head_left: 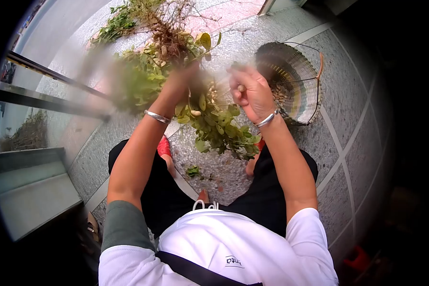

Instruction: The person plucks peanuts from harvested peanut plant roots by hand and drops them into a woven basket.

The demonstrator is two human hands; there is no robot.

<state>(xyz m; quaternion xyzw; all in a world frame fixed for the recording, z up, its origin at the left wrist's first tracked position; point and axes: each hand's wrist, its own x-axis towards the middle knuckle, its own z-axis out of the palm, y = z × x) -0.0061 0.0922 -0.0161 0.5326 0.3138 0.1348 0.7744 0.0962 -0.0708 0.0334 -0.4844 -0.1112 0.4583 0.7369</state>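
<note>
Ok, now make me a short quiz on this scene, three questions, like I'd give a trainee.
1. Multiple choice: where does the woven basket stand relative to the leafy plants in front of the person?
a) to the person's left of them
b) to the person's right of them
c) underneath them
2. True or false: the right hand is nearer the basket than the left hand is.
3. Open question: what lies in the bottom of the basket?

Key:
1. b
2. True
3. Small, pale pods
</note>
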